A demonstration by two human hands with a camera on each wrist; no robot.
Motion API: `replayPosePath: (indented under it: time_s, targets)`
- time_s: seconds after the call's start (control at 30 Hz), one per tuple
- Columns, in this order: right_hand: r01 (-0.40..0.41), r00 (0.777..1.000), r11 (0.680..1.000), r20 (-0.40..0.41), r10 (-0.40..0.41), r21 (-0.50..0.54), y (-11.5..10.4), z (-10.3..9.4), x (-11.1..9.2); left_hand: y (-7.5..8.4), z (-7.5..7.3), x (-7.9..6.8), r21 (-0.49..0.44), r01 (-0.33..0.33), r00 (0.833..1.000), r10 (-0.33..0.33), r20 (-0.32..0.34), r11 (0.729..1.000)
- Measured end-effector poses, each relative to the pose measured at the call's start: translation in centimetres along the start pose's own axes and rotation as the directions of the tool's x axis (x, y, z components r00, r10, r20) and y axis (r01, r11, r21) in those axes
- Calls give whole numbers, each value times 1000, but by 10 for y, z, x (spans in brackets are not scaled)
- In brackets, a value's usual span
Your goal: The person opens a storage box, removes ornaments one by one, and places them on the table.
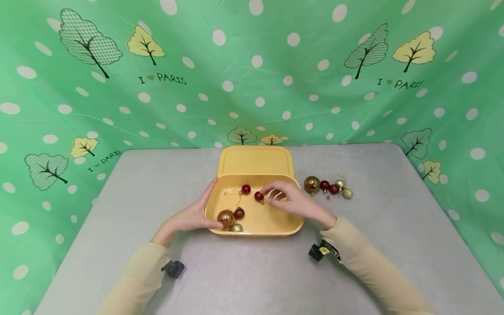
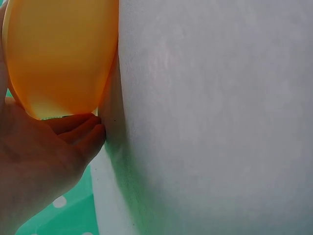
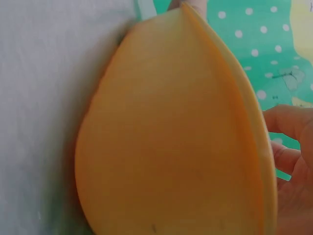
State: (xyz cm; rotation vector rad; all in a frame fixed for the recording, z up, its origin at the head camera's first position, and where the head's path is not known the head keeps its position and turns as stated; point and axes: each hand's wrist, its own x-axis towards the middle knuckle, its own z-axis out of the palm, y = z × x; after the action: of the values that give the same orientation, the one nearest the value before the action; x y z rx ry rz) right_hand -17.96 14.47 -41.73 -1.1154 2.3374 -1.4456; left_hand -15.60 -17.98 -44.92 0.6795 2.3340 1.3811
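The dark red ball (image 1: pixel 257 196) sat inside the yellow box (image 1: pixel 271 222), just left of the fingertips of the nearer right hand (image 1: pixel 290 199); whether they pinched it was unclear. The left hand (image 1: pixel 194 217) gripped the box's left side.
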Motion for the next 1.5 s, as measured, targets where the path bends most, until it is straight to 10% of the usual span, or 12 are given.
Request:
replayPosePath:
  time_s: [0.83,1.5]
  targets:
    - [-114,979,992,177,101,62,-23,59,29,-3,0,0,-13,4,1000,-4,-2,1000]
    - [-220,961,955,122,247,-200,-21,81,45,-3,0,1,-27,3,1000,-2,5,1000]
